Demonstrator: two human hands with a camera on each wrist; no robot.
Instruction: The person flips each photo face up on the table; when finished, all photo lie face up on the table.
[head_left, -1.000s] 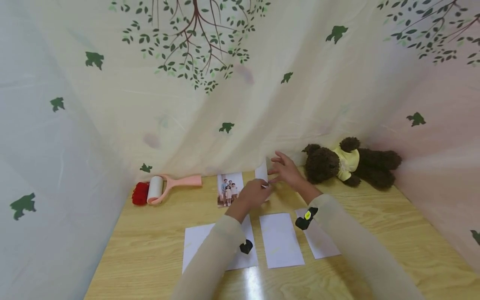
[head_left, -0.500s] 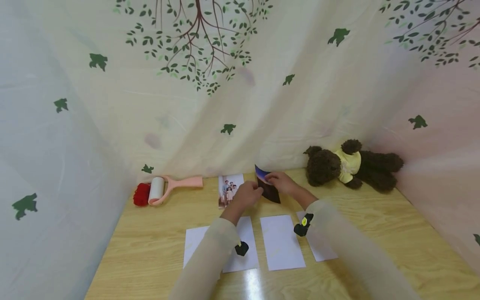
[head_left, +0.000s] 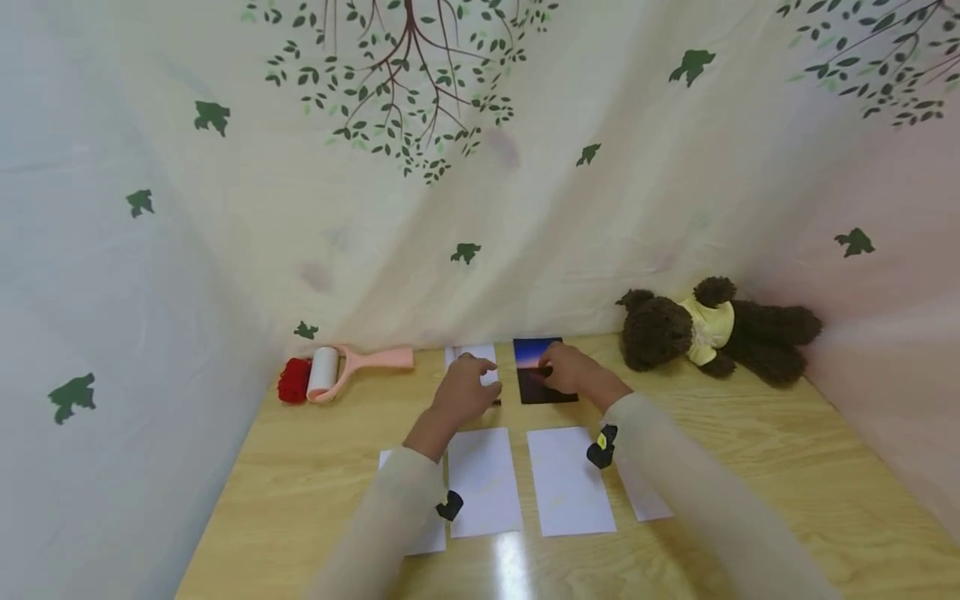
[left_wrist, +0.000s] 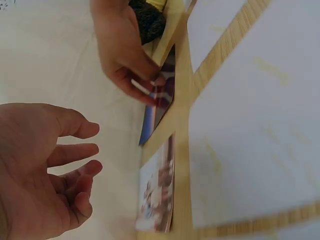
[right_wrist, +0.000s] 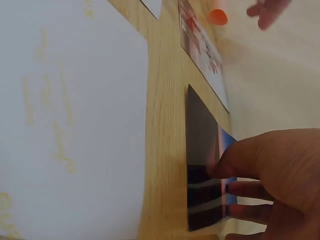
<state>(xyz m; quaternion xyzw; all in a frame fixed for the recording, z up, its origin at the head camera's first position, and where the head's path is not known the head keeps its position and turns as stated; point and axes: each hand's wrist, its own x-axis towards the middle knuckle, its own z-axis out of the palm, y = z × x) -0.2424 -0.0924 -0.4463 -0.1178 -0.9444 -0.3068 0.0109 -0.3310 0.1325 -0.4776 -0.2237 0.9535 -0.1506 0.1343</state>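
While the thumb and fingers of the right hand stand apart with their tips touching its face, the sunset photo lies at the back of the table, a dark band below a blue and pink sky. Just to its left is a family photo, several people on it. The left hand hangs above that picture, fingers parted and loosely bent, clear of the print. In front of the photos four white sheets form a row, the outer two partly covered by the pale sleeves. They carry yellow lettering; in the right wrist view it is looping script on the nearest sheet, too faint to read with certainty.

The table is light wood-grain with a bright glare at its front. Toward its left end lie a pink-handled roller and a red bundle; at the right, a brown teddy bear in a yellow shirt is on its back. Pale cloth encloses the space, printed with leafy branches and green leaf-like shapes.
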